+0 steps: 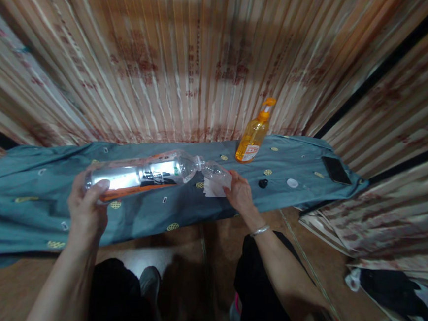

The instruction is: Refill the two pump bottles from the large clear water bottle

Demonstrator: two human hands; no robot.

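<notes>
The left hand [89, 201] curls closed round a bottle [157, 172]. The right hand [241, 192] pinches a plastic piece [215, 169] (plus white paper [214, 187]) at the bottle's mouth.

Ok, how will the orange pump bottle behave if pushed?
The pump bottle may tip rather than slide: it stands tall on cloth. Probably has some weight, as orange liquid seems to show inside. Likely fairly stiff; its sides look undented.
</notes>
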